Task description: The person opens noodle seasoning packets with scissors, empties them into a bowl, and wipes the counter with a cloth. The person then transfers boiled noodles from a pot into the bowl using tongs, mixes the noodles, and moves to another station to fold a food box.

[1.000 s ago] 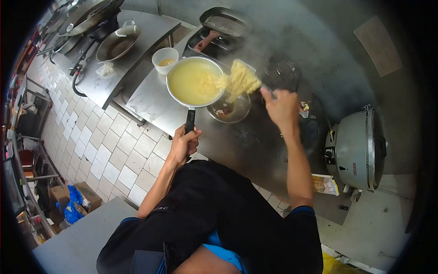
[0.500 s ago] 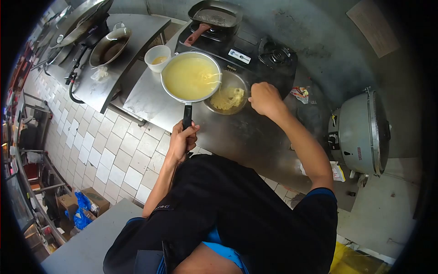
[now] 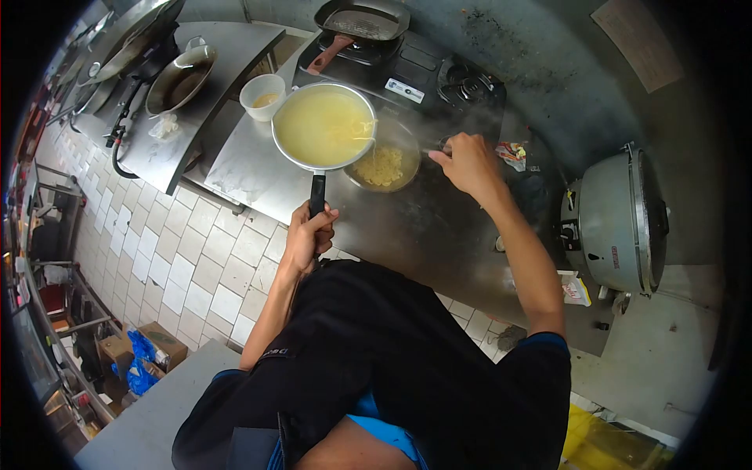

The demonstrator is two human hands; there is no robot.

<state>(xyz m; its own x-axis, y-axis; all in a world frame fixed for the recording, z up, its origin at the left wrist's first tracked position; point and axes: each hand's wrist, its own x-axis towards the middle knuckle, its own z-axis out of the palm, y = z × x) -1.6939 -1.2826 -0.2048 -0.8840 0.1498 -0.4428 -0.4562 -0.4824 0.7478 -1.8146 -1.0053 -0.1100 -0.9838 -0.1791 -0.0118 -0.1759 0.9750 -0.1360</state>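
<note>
One round, silver-rimmed metal saucepan (image 3: 323, 168) is at ten o'clock of a shiny round bowl (image 3: 411, 162) of soft yellow noodles (image 3: 381, 168). Its cloudy yellow liquid (image 3: 309, 125) should make it heavy and prone to slop; its black handle (image 3: 317, 189), at six o'clock, seems the safest hold, and the left hand (image 3: 305, 233) grips it. At the bowl's three o'clock, the right hand (image 3: 471, 166) clasps a slim, indistinct utensil (image 3: 429, 150).

Around the black stove (image 3: 421, 64) I see a dark pan (image 3: 364, 22) sitting on its left side, a colourful wrapper (image 3: 511, 155) just past its right end, and a big grey cooker (image 3: 607, 223) farther right.
</note>
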